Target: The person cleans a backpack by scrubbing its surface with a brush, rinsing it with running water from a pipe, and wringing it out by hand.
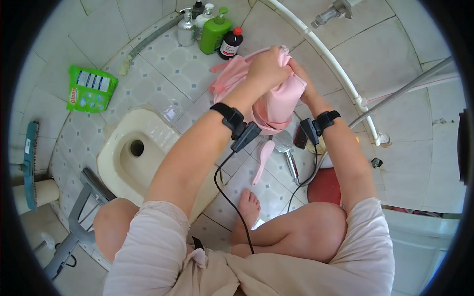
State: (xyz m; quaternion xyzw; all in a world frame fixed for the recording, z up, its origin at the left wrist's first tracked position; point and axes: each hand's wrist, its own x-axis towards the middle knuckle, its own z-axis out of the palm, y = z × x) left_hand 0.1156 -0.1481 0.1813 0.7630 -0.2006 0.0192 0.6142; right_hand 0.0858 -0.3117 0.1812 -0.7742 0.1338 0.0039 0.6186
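Note:
A smooth, shiny pink bag (280,104), soft and creased, is held up over the tiled floor. It has what looks like a strap on its left side. My left hand (269,71) is closed in a fist around its upper edge. On the right, my right hand (302,81) grips the same top edge, with its fingertips partly hidden behind the material. Below the bag, a pink hairbrush (263,162) and a silver shower head (290,160) lie on the floor.
Several bottles stand at the back wall, including a green pump bottle (216,32) and a dark red-capped bottle (230,43). A squat toilet (111,153) is on the left, with a green wipes pack (91,90) beyond. White pipe (335,61) runs along the right wall.

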